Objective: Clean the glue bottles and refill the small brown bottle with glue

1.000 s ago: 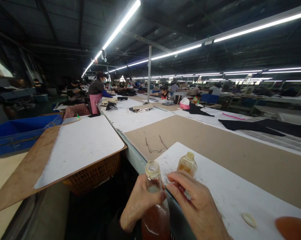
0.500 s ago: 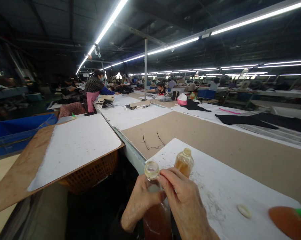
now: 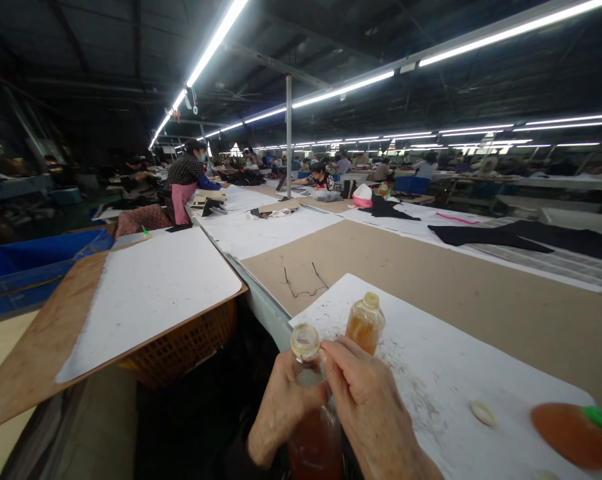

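My left hand (image 3: 288,403) is wrapped round the upper part of a clear plastic bottle (image 3: 315,443) with orange-brown liquid in it. The bottle is uncapped, and its round mouth (image 3: 305,341) faces up towards me. At the right side of the neck, the thumb and fingers of my right hand (image 3: 368,400) are pinched together; whatever is between them is hidden. Behind my right hand an uncapped bottle (image 3: 366,325) of amber liquid stands on the white sheet (image 3: 445,373). A pale ring-like piece (image 3: 482,413) and an orange bottle with a green cap (image 3: 575,433) lie to the right.
Eyeglasses (image 3: 305,292) lie on the brown board (image 3: 381,250) ahead. On the left are a white-covered board (image 3: 155,293), an orange basket (image 3: 181,347) beneath it and a blue bin (image 3: 31,267). Black fabric pieces (image 3: 491,237) lie at the right. People work farther back.
Both hands stay on the bottle in almost the same pose. The view has shifted slightly, and the things on the table sit a little farther left in it.
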`<state>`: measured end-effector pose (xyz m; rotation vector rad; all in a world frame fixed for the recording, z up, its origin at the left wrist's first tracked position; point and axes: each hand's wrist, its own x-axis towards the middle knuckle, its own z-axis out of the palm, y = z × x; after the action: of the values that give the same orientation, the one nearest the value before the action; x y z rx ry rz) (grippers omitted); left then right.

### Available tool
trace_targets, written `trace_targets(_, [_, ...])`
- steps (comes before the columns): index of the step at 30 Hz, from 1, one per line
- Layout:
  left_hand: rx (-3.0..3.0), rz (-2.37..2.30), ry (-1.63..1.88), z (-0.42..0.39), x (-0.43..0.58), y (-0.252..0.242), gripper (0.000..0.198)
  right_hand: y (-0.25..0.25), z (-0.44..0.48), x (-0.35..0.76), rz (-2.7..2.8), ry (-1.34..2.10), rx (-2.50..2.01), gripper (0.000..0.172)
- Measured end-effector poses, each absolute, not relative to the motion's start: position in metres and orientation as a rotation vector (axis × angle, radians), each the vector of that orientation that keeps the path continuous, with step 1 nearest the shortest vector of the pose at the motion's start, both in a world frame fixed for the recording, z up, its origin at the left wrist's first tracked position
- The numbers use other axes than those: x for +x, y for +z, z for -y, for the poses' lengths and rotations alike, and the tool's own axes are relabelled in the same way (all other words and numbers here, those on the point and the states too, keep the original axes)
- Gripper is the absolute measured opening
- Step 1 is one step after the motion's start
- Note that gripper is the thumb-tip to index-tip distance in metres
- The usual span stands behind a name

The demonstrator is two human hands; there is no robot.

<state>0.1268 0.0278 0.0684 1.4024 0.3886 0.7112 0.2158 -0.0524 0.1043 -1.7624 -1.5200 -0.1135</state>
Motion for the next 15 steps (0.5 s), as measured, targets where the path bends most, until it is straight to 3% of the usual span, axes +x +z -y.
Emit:
trace_targets(10, [1.440,-0.480,0.763,-0.026,0.128,0.055,0.015,0.099,0.052,0.212,1.454,-0.062,-1.763,0.028])
trace_targets(15, [1.404,-0.431,0.789,-0.026,0.128,0.054,0.019,0.103,0.055,0.212,1.269,0.361,-1.642,0.030])
